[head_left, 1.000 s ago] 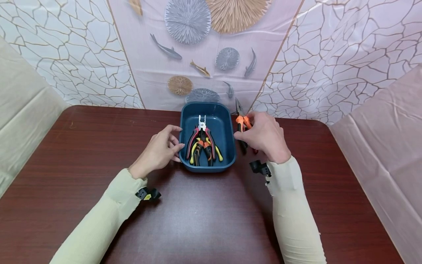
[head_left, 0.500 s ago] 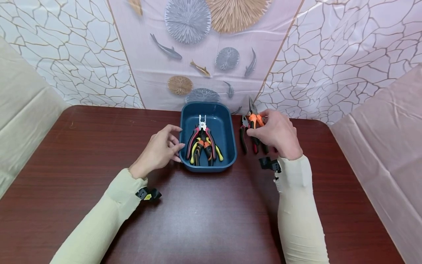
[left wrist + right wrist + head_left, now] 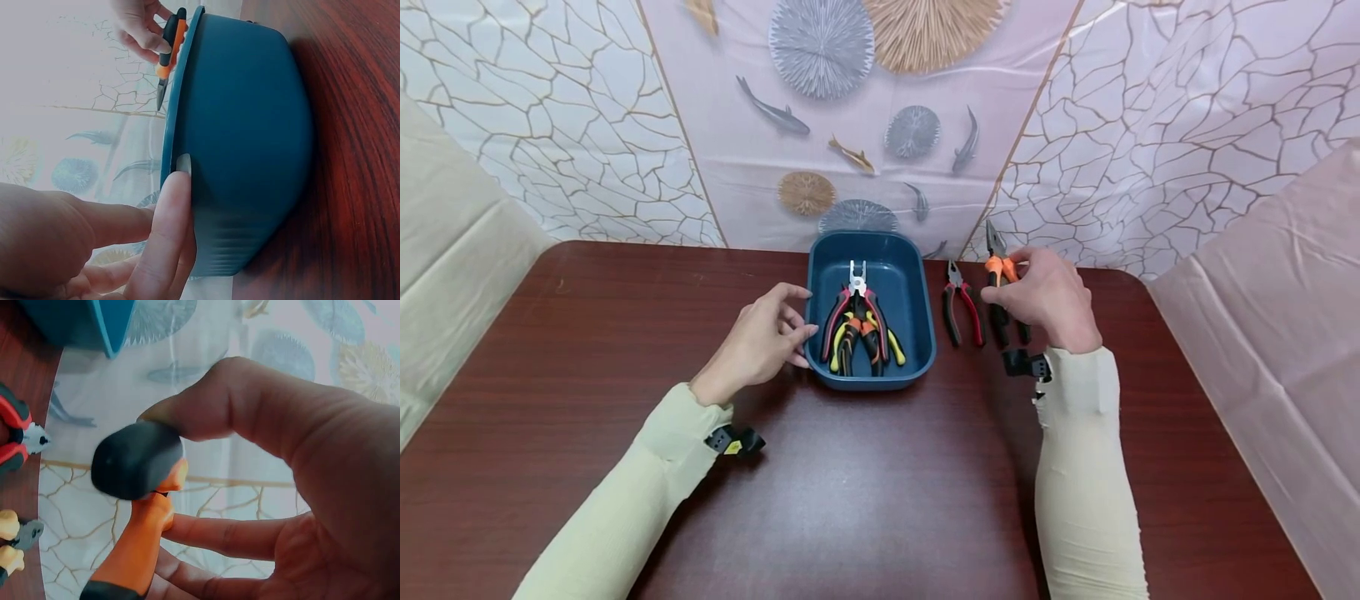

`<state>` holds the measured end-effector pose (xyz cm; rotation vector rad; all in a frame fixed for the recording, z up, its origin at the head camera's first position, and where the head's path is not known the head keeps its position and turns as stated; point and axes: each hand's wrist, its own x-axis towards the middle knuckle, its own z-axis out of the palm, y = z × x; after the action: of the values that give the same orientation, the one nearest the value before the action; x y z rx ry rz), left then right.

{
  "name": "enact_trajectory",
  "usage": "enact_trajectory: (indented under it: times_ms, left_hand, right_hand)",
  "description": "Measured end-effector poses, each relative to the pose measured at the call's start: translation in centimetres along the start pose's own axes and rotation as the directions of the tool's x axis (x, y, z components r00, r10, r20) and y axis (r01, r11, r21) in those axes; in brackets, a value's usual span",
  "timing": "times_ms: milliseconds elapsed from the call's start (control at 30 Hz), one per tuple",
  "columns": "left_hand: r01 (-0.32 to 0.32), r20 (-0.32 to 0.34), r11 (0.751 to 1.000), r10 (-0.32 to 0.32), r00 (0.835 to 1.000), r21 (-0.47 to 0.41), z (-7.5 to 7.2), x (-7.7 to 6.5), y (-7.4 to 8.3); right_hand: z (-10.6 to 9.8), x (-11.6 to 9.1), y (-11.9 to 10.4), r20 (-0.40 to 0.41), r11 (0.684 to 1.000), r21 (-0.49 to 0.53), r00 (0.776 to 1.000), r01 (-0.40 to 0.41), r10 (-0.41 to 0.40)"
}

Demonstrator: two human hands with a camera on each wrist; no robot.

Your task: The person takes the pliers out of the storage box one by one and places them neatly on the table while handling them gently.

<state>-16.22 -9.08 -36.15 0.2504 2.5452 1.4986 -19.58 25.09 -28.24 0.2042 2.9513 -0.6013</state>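
Note:
Long-nose pliers (image 3: pixel 1002 268) with orange and black handles are held between the thumb and fingers of my right hand (image 3: pixel 1048 296). They are raised above the table's right side, nose pointing away from me. My left hand (image 3: pixel 756 337) rests its fingertips against the left wall of a blue plastic bin (image 3: pixel 917 371); the left wrist view shows a fingertip (image 3: pixel 174 200) on the outer wall just below the rim. Several pliers (image 3: pixel 859 321) with red, yellow and orange handles lie heaped in the bin.
Red-and-black pliers (image 3: pixel 964 304) lie on the table right of the bin. Beside them in the right wrist view are pliers with yellowish handles (image 3: pixel 9 531), mostly hidden in the head view. A patterned cloth (image 3: pixel 865 125) hangs along the table's back edge.
My right hand has moved right with the orange-handled pliers, away from the bin, bringing the red-and-black pliers on the table into full view. My left hand has stayed at the bin.

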Motion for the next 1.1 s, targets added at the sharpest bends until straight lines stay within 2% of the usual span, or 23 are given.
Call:
enact_trajectory:
  times_ms: [433, 733, 1100]
  left_hand:
    - [0.006, 0.013, 1.0, -0.006, 1.0, -0.004, -0.1, 0.0, -0.1]
    - [0.007, 0.015, 1.0, -0.007, 1.0, -0.006, -0.1, 0.0, -0.2]
    - [0.01, 0.008, 1.0, -0.01, 1.0, -0.013, 0.0, 0.0, 0.0]
  right_hand:
    - [-1.0, 0.5, 2.7, -0.019, 0.998, 0.037, 0.998, -0.059, 0.059]
    - [-0.9, 1.2, 4.3, -0.018, 0.99, 0.061, 0.991, -0.13, 0.131]
    - [-0.4, 1.9, 5.8, -0.05, 0.988, 0.066, 0.988, -0.141, 0.145]
